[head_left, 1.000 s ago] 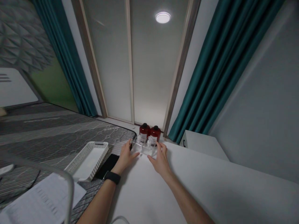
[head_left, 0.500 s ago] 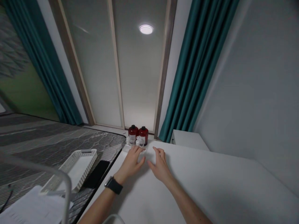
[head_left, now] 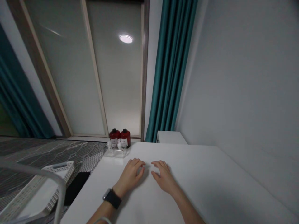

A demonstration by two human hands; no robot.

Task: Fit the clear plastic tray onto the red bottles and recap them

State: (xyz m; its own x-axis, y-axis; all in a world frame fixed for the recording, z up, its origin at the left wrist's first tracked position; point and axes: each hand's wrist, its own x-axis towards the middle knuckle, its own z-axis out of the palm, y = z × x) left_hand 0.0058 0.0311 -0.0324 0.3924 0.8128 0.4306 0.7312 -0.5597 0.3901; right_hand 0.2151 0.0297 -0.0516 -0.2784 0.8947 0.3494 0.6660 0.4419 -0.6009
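Note:
My left hand [head_left: 132, 172], with a dark watch [head_left: 112, 198] on its wrist, is over the white table [head_left: 198, 183]. Its fingers curve forward, thumb apart, and nothing is in it. Facing it across a small gap is my right hand [head_left: 163, 175], also bent at the fingers with the thumb held away and nothing between. Beyond the left hand, at the table's far left corner, stands a clear tray [head_left: 116, 153]. Two dark red bottles with black caps, a left bottle [head_left: 114, 137] and a right bottle [head_left: 125, 137], stand at it behind small white-topped items [head_left: 119, 144].
Left of the table, a white perforated basket [head_left: 35, 193] and a flat black object [head_left: 77, 188] lie on a grey patterned surface [head_left: 86, 152]. A grey curved tube [head_left: 61, 189] crosses the lower left. Behind are a white cabinet [head_left: 171, 137], a teal curtain [head_left: 170, 77] and glass sliding doors [head_left: 119, 93].
The view has swung to the right, so the bottles, basket and curtain sit further left. Both hands have drawn back from the tray toward me, still apart from each other.

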